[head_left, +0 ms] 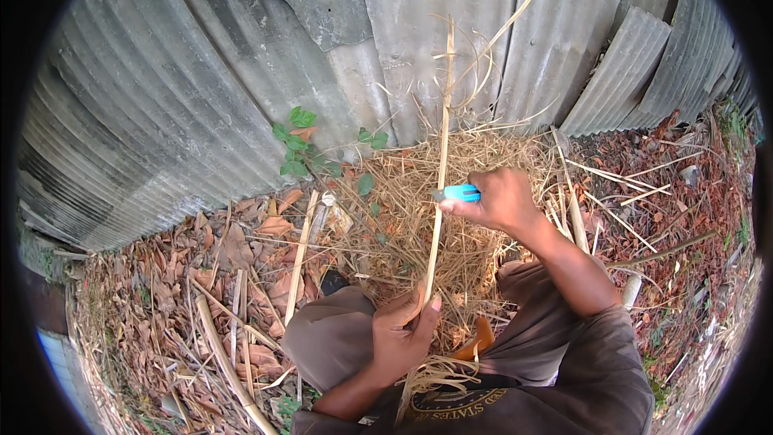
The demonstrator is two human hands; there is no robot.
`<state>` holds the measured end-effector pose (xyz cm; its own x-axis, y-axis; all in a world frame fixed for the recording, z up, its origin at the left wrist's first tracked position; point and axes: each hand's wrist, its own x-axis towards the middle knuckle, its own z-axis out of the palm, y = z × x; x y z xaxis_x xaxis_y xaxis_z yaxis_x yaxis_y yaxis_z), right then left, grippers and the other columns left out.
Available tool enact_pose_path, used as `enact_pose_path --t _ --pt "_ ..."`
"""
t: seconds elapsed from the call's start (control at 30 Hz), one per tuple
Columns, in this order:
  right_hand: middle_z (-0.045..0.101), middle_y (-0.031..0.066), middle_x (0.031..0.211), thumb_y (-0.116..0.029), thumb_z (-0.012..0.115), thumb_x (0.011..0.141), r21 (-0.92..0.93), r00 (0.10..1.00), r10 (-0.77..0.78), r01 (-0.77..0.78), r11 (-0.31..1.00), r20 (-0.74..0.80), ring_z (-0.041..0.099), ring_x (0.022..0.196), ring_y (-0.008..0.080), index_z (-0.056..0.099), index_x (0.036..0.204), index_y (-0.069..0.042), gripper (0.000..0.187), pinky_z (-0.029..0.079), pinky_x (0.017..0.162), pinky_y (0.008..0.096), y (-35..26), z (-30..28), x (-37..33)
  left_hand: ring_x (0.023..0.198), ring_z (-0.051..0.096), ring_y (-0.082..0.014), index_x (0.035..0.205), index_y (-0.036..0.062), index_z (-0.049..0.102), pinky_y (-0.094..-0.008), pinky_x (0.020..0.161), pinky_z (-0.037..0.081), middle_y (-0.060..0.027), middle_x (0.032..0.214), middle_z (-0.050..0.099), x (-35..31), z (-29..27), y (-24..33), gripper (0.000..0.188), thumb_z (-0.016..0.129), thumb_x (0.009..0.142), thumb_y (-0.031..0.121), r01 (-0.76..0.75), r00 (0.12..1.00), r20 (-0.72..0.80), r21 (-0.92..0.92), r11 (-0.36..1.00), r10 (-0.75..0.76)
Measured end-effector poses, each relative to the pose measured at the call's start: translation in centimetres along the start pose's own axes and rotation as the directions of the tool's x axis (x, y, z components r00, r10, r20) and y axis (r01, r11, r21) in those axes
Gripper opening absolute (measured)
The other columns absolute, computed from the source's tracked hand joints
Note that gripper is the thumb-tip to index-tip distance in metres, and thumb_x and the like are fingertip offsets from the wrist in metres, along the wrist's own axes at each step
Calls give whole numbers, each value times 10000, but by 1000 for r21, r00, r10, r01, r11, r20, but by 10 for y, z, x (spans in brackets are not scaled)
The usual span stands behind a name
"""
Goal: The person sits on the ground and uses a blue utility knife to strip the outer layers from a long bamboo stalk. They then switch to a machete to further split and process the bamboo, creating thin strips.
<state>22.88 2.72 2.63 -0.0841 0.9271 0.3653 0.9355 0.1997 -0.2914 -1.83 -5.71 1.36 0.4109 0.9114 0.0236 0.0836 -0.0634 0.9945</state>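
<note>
A long pale strip of what looks like split bamboo runs upright in front of me, from my lap toward the metal fence. My left hand is closed around its lower part, near my knee. In my right hand is a light-blue utility knife, its front end touching the strip about midway up. Thin curled shavings hang off the strip's far end. More curled shavings lie on my lap, beside a curved orange-brown object whose kind I cannot make out.
Grey corrugated sheets form a fence ahead. A heap of shavings covers the ground between my knees and the fence. Dry leaves and cut poles lie to the left, more sticks to the right. A green plant grows by the fence.
</note>
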Motion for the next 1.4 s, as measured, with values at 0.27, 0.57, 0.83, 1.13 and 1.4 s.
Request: enact_pose_path --t 0.27,0.57,0.83,1.13,1.4 --pt "495 79 419 -772 575 679 33 975 -158 155 987 154 557 411 282 571 516 -111 681 436 414 399 -37 14 -29 842 522 -44 1176 -80 584 -201 737 451 -35 951 636 6 -6 -1 321 614 863 -18 9 995 -96 38 999 -5" --pt "488 19 444 -829 611 537 -78 966 -258 254 964 -36 512 379 227 464 480 -120 726 416 422 348 -23 20 -11 601 378 -3 1015 -66 618 -182 486 292 51 690 457 12 -3 8 152 581 879 -10 -28 994 -110 -13 1000 26" --pt "498 41 450 -810 604 564 -93 940 -299 287 954 -168 532 402 246 524 522 -107 709 435 444 370 -11 24 -4 655 410 -3 1143 -72 597 -172 536 330 47 777 525 21 2 10 269 587 883 -5 -48 992 -115 -34 998 44" --pt "525 116 449 -785 460 751 27 999 31 -32 999 27 562 435 311 609 565 -70 753 443 444 419 -5 0 -5 656 403 -13 1209 -61 569 -178 560 338 39 757 498 9 8 7 329 585 883 -19 -83 993 -83 -3 997 83" --pt "438 83 392 -828 479 696 -100 982 -40 22 995 -184 496 362 281 493 492 -93 763 400 403 428 38 13 5 755 454 -23 1211 -107 539 -173 662 397 10 860 584 2 5 2 346 589 879 -22 -8 998 67 0 1000 8"
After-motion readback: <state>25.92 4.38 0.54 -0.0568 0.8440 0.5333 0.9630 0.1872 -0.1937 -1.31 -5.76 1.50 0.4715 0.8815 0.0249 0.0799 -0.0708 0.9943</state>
